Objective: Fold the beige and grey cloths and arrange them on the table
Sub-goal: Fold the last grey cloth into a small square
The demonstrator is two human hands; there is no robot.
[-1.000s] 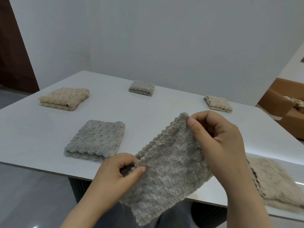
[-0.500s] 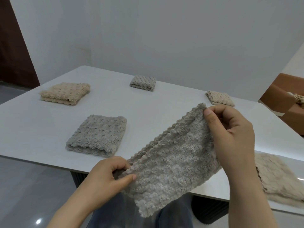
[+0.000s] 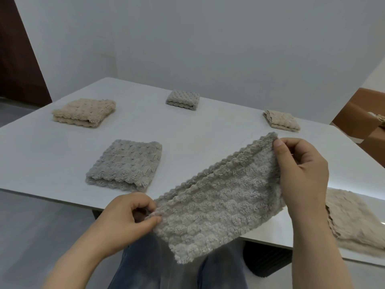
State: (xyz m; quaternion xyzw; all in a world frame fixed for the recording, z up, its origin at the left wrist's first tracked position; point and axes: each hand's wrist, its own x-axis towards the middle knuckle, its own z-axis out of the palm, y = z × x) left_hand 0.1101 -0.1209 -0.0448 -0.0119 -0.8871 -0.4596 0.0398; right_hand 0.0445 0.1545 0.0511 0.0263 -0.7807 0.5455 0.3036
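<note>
Grey cloth (image 3: 218, 205): left hand (image 3: 125, 222), right hand (image 3: 302, 174)

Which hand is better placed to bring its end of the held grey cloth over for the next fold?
Probably the right hand: it pinches the raised far end of the grey cloth above the table, free to swing toward the left hand, which pinches the low near end.

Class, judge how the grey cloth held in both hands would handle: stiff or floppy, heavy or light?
Probably floppy: the grey cloth droops below the left hand and right hand. Likely light: pinches at two corners carry it. Its fluffy pile suggests good grip.
</note>
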